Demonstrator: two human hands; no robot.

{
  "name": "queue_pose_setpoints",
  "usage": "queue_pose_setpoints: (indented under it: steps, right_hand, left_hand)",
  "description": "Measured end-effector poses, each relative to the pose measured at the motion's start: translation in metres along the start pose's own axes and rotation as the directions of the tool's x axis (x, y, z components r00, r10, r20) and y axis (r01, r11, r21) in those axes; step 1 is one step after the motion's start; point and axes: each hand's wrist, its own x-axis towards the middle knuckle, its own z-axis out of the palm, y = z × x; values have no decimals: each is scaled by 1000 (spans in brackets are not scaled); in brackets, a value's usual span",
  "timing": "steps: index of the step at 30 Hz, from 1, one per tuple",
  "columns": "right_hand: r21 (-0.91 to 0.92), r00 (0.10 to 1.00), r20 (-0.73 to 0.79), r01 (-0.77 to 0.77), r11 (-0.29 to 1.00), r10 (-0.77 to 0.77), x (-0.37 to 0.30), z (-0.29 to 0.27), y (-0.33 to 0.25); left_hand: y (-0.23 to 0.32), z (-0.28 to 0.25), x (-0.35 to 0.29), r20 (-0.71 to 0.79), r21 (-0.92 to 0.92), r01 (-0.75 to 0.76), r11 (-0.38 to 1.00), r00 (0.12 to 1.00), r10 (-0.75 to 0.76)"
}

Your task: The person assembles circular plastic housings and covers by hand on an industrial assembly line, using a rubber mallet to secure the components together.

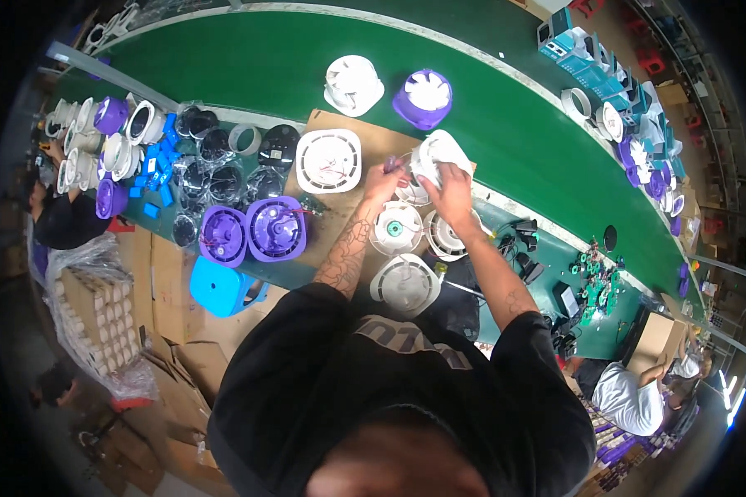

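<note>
On the brown board, my right hand [452, 190] grips a white rounded housing [443, 149] that is tipped up on its side. Close to its left, my left hand [383, 180] is closed, fingers pinched around something small and dark that I cannot make out. Beneath the hands lie a white housing with a green ring [394, 229] and another white slotted housing [446, 237], partly covered by my right forearm. Left of my hands a white square-round base [329, 161] with thin wires sits on the cardboard [317, 217]. Nearer me lies a greyish-white slotted cover [405, 284].
Two purple housings [277, 229] with wires lie at left, beside several bagged black round parts [226, 182] and blue pieces [153, 170]. A white fan unit [352, 85] and a purple one [423, 98] stand on the green belt [249, 62]. Black adapters [529, 267] lie right. Co-workers sit both sides.
</note>
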Motion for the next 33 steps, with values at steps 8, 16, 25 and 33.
queue_pose_setpoints:
  steps: [8,16,25,33]
  right_hand:
    - [-164,959,271,130,978,-82,-13,25,-15]
    - [292,961,-157,-177,940,230,12,-11,25]
    - [404,729,362,-684,607,580,4,11,96]
    - [70,660,524,-664,745,538,-80,-19,112]
  left_hand:
    - [-16,-20,-31,-151,246,195,949,975,-162]
    - [-40,-56,-32,-270,477,100,873,962,37]
    - [-29,-48,-59,-32,816,-14,578,997,70]
    - [-72,-80,-42,82,815,-61,577,997,-11]
